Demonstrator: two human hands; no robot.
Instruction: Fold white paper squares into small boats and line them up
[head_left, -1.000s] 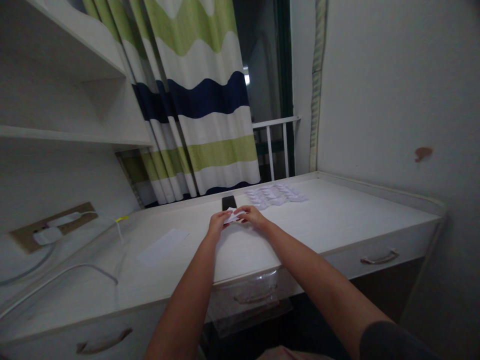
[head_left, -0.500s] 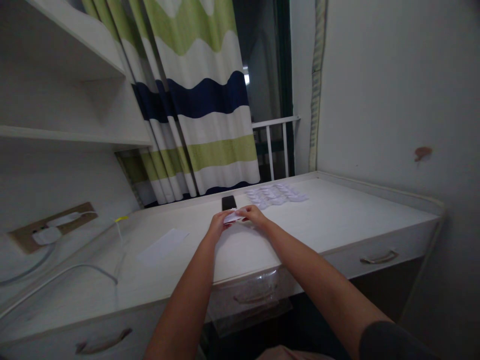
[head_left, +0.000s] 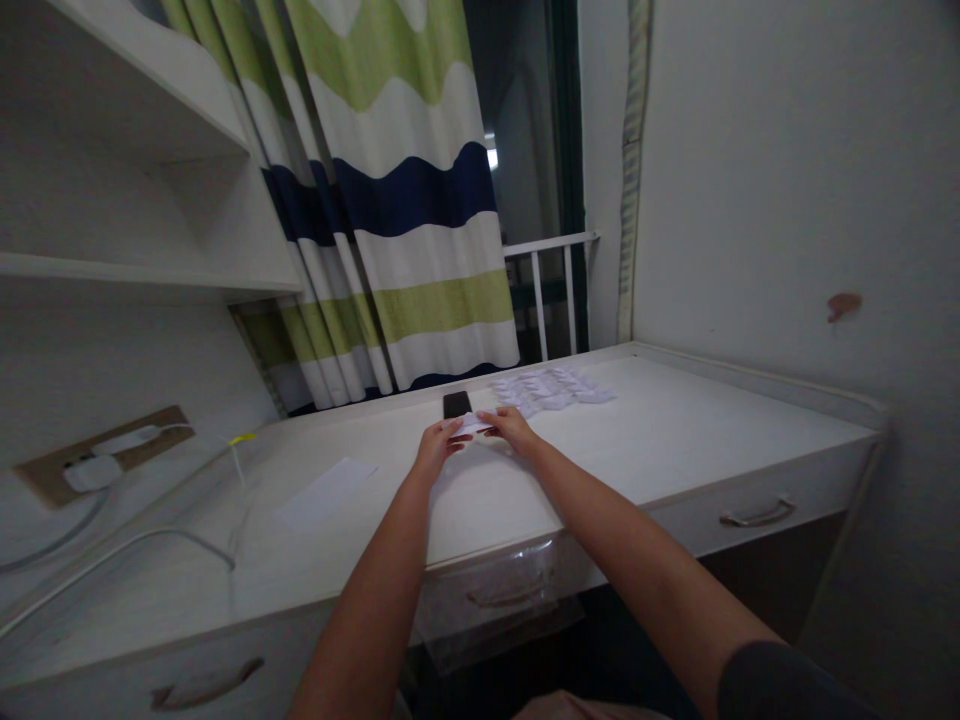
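Between my two hands, a little above the desk, is a small piece of folded white paper (head_left: 471, 424). My left hand (head_left: 436, 445) pinches its left end, and my right hand (head_left: 511, 428) pinches its right end. Just behind the paper lies a black phone (head_left: 456, 404), flat on the desk. To the right of it, at the back, several small white folded paper pieces (head_left: 555, 388) lie in rows. A flat white sheet (head_left: 330, 490) rests on the desk left of my left hand.
The white desk (head_left: 637, 440) has a raised back edge and drawers with metal handles (head_left: 757, 514). Plugs in a wall socket (head_left: 101, 460) and a white cable (head_left: 172, 535) are at the left. Shelves overhang the left side; a striped curtain (head_left: 420, 190) hangs behind.
The fingers have shifted slightly on the paper; it now looks narrower and more stretched between my hands. The right hand has risen very slightly.
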